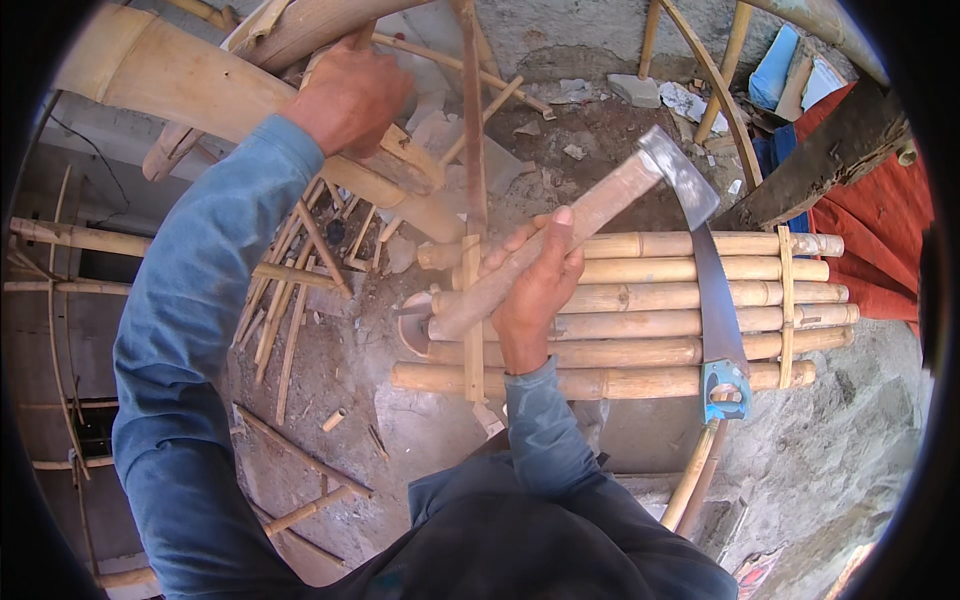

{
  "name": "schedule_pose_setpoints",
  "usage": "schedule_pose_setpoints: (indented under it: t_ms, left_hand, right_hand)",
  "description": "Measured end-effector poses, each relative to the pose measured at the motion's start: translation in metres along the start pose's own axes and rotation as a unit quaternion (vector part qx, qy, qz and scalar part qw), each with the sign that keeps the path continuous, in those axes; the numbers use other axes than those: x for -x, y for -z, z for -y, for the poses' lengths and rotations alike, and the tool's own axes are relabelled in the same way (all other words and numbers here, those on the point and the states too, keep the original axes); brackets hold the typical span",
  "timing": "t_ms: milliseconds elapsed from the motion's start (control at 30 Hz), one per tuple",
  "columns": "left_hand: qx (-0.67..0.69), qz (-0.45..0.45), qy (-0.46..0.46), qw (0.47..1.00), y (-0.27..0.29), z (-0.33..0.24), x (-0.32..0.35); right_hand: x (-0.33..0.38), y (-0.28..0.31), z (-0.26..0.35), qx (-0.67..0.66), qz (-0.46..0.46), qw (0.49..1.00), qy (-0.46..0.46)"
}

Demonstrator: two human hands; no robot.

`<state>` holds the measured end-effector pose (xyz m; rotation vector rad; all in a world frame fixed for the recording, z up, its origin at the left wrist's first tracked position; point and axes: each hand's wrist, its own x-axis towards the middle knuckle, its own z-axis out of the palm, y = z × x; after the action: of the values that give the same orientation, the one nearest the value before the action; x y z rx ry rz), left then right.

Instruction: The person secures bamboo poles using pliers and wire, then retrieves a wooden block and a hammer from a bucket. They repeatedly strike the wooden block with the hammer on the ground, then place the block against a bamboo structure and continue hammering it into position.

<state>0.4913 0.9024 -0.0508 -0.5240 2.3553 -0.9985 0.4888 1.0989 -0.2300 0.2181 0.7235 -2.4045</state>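
Note:
A hatchet (612, 196) with a thick wooden handle and a grey metal head is in my right hand (540, 290). My fingers wrap its handle midway, and the head points up and right. My left hand (350, 95), slightly blurred, is closed over a thick bamboo pole (205, 75) at the upper left; what its fingers grip is hidden. A short split piece of wood (408, 160) shows just below that hand. Under the hatchet lies a rack of several bamboo poles (640, 297) joined by thin cross strips. A handsaw (722, 310) with a blue handle rests across the rack.
Loose bamboo sticks (290, 300) litter the ground at the left. An upright wooden strip (473, 130) stands between my hands. A dark, rough beam (825, 155) and red-orange cloth (870, 215) are at the right. Broken rubble (635, 90) lies near the far wall.

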Motion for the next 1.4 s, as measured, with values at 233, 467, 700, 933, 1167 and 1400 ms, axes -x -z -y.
schedule_pose_setpoints:
  t_ms: [233, 467, 700, 933, 1167, 1400]
  left_hand:
    - [0.028, -0.018, 0.008, 0.999, 0.0, 0.009, 0.001]
    - [0.021, 0.027, 0.004, 0.999, 0.011, 0.002, -0.006]
    - [0.03, 0.032, 0.008, 0.999, 0.006, 0.004, -0.004]
    - [0.037, 0.0, -0.014, 0.999, 0.002, 0.009, 0.001]
    - [0.048, -0.024, -0.033, 0.998, 0.0, 0.014, -0.003]
    - [0.044, -0.024, -0.002, 0.999, -0.001, 0.009, 0.01]
  right_hand:
    - [-0.005, 0.035, -0.01, 0.226, 0.231, 0.92, -0.222]
    - [-0.026, 0.086, -0.061, -0.12, -0.078, 0.907, -0.396]
    - [-0.011, 0.074, -0.044, -0.011, 0.088, 0.91, -0.405]
    - [-0.009, 0.07, -0.031, 0.084, 0.194, 0.898, -0.385]
    - [0.011, -0.009, -0.004, 0.066, 0.064, 0.988, 0.128]
    - [0.013, 0.014, -0.002, 0.203, 0.223, 0.944, -0.135]
